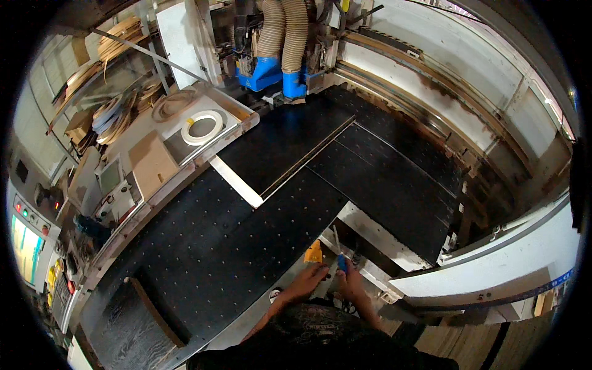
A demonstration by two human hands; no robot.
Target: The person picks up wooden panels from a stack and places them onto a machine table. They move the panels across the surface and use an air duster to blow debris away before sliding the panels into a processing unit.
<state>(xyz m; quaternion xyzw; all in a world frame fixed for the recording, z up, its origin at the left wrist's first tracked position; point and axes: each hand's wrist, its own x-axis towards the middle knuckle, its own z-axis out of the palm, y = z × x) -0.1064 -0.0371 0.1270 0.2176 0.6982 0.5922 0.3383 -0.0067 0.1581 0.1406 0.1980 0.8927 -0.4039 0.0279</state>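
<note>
Near the front edge of the black machine table, my left hand is closed at the lower end of a small yellow-orange object, whose kind I cannot make out. Just to its right, my right hand grips a hand tool by its blue handle. A slim, pale metal shaft points up and away from that handle, but its tip is too small to tell the tool's kind. Both hands are close together in front of my body, over the gap beside the pale metal frame.
Black panels with rows of small holes cover the machine bed. Blue dust hoods with ribbed hoses hang at the back. A side table carries a white roll of edging. At front left lies a dark wood-grain panel.
</note>
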